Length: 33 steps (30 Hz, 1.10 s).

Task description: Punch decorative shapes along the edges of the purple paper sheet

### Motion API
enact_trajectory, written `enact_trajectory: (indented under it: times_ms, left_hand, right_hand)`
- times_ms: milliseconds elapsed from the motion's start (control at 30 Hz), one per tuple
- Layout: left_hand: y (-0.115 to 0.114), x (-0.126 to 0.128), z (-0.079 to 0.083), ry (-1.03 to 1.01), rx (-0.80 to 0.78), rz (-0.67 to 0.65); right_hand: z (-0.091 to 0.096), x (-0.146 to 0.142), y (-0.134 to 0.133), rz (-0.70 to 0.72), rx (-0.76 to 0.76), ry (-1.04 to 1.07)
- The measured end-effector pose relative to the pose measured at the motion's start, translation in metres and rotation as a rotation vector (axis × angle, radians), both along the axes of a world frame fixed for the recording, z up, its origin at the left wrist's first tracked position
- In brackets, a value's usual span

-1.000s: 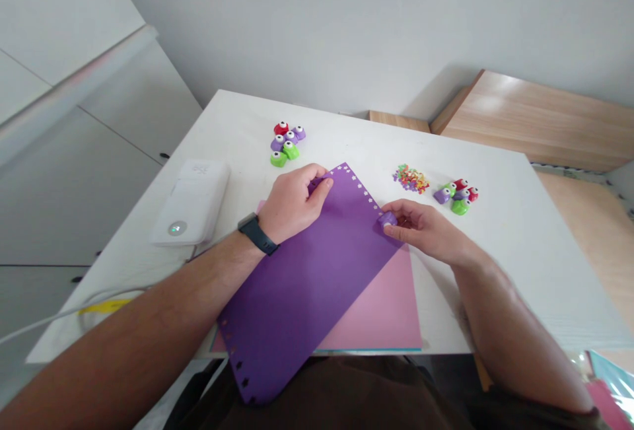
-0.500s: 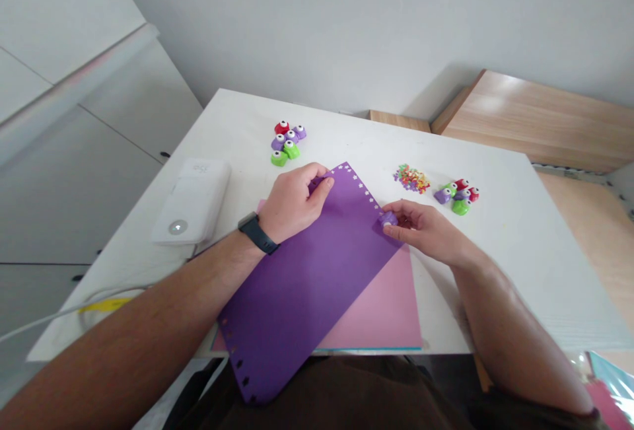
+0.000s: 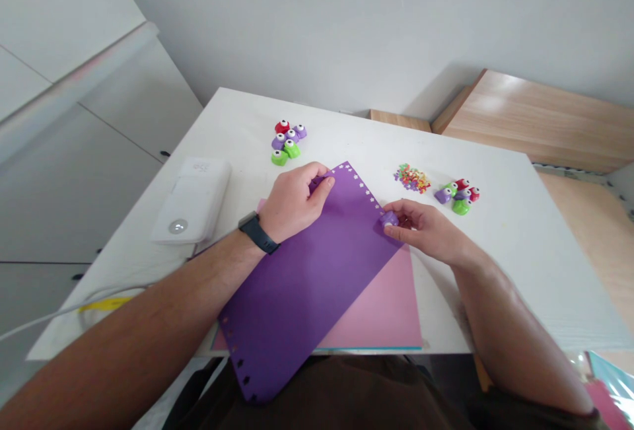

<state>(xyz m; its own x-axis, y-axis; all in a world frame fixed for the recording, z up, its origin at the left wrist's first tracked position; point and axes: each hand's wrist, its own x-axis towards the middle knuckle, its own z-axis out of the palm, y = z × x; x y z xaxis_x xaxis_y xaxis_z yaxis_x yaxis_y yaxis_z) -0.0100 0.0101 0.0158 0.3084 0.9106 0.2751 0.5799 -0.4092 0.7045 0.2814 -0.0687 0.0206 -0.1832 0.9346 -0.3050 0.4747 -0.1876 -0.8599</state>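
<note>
A sheet of purple paper [image 3: 317,271] lies tilted over the table's front edge, with star-shaped holes along its upper right edge and its lower left edge. My left hand [image 3: 297,199], with a dark watch on its wrist, pinches the sheet near its top corner. At the right edge of the sheet, my right hand [image 3: 421,228] is closed around a purple craft punch [image 3: 389,219]. The punch sits on the paper's edge, just below the row of holes. Pink paper [image 3: 381,304] lies beneath the purple sheet.
Several red, purple and green craft punches [image 3: 287,144] stand at the back left, and several more punches [image 3: 460,196] at the right. Between them lies a pile of coloured paper cut-outs [image 3: 412,178]. A white box-shaped device [image 3: 193,202] and a cable [image 3: 54,315] are on the left.
</note>
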Motion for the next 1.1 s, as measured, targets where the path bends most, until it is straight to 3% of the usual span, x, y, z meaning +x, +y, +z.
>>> enact_trajectory:
  times_ms: [733,1100]
  left_hand:
    - [0.000,0.001,0.001,0.001,-0.003,-0.002]
    - [-0.002,0.001,0.001,-0.012,0.002,-0.002]
  right_hand:
    - [0.003,-0.003,0.000,0.029,0.045,-0.082]
    - [0.008,-0.011,-0.001,0.015,0.129,-0.272]
